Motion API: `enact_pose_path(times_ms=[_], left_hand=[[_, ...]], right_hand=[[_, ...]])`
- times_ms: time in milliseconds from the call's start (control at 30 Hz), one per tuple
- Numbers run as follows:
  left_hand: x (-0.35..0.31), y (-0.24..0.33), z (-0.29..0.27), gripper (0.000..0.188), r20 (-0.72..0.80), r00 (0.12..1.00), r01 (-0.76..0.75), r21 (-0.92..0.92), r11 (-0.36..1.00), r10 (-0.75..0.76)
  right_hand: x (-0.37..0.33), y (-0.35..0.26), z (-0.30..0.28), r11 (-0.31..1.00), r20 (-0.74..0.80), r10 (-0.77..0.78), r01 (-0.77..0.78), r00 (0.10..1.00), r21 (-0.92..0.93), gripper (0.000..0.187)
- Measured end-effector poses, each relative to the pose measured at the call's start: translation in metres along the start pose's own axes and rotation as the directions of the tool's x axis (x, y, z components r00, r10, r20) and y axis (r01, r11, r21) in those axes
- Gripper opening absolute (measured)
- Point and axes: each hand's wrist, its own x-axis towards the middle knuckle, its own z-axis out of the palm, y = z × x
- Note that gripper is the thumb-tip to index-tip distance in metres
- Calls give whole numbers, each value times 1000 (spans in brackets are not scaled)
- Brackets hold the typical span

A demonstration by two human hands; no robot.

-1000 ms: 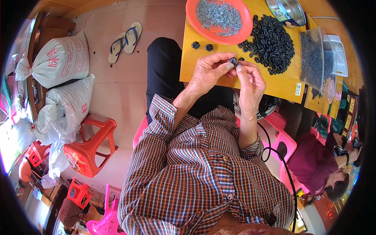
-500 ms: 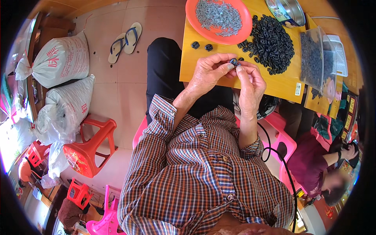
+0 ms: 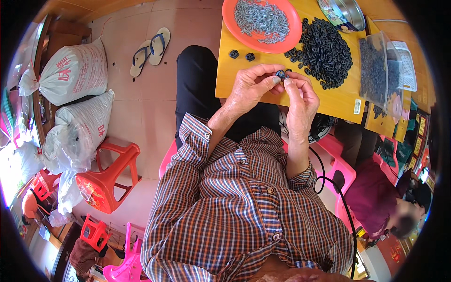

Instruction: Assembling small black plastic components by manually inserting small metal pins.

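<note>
Above the front edge of the yellow table, my left hand (image 3: 251, 89) pinches a small black oval piece (image 3: 280, 74) between thumb and fingers. My right hand (image 3: 301, 101) meets it there, its thumb and fingers pressed together close to the piece; whatever lies in that pinch is too small to make out. Another dark piece (image 3: 288, 70) shows just behind the fingertips. Two black pieces (image 3: 242, 55) lie apart on the table to the left. Beyond my right hand spreads a large heap of black oval pieces (image 3: 326, 54) with holes in them.
An orange-red plate (image 3: 293, 40) of small silver pieces stands at the back of the table (image 3: 331, 104). Further right are an open tin (image 3: 357, 19) and a clear bin (image 3: 387, 51) of black pieces. White sacks (image 3: 75, 77), a red stool (image 3: 110, 176) and sandals (image 3: 159, 45) are left. Another person (image 3: 371, 202) sits right.
My hands stay almost in place, the black piece still between the fingertips. At the right, the other person's head and arm have shifted.
</note>
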Motion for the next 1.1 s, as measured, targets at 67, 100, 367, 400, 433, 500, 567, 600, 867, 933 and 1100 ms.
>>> enact_pose_path(times_ms=[67,100,367,400,433,500,567,600,867,933,1100], left_hand=[[0,0,0,28,5,1000,-1,-4,1000,1],[0,0,0,28,9,1000,-2,-10,1000,3],[0,-1,1,28,-8,1000,12,-16,1000,-12],[0,-1,1,28,-5,1000,11,-21,1000,-11],[0,-1,1,28,-5,1000,11,-20,1000,-12],[0,-1,0,28,-4,1000,-2,-4,1000,2],[0,-2,0,28,-3,1000,-8,-1,1000,8],[0,-3,0,28,-3,1000,-14,0,1000,14],[-1,0,1,26,-3,1000,-22,31,999,22],[-1,1,0,26,2,1000,-19,29,999,18],[-2,4,-1,26,17,998,-60,57,997,59]], right_hand=[[0,0,-1,1000,-3,7,-7,1000,4,8],[0,1,-1,1000,-7,15,-14,1000,7,8],[0,-1,0,1000,21,-2,1,1000,14,8],[0,-1,-1,1000,19,1,-2,1000,18,8],[0,-1,-1,1000,19,1,-2,1000,19,8],[0,-1,0,1000,24,-4,4,1000,9,7],[0,0,0,1000,23,-7,7,1000,7,8],[0,0,0,1000,22,-10,10,1000,4,8],[-1,-3,0,1000,53,-19,18,998,19,7],[-1,-4,-1,1000,70,-18,17,997,17,7],[3,-2,-3,963,144,-163,189,976,-192,7]])
